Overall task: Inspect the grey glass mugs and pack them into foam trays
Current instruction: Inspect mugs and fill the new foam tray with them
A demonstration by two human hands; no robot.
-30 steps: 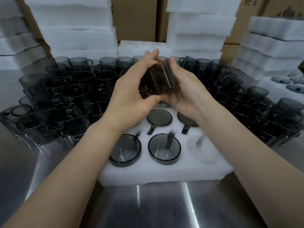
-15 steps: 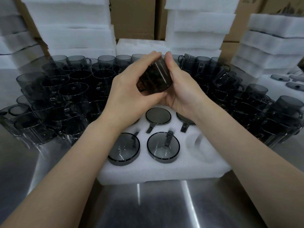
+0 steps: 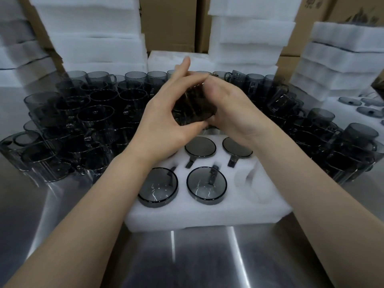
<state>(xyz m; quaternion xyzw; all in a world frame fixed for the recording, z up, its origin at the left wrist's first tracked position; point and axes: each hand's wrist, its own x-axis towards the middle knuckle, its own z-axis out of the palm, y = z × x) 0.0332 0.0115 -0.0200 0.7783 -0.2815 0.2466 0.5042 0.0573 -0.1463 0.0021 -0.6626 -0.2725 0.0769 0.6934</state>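
Blurred dark grey mug (image 3: pixel 194 107), tilted

A factory packing station: steel table (image 3: pixel 187 262), stacked foam trays (image 3: pixel 249 38), cardboard cartons (image 3: pixel 168 23), dozens of identical grey mugs (image 3: pixel 93 113)

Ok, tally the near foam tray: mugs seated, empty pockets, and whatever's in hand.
Grey glass mugs seated in foam tray: 4
Empty pockets: 1
Grey glass mug in left hand and right hand: 1
Total: 6; the left hand hides the back-left pocket.
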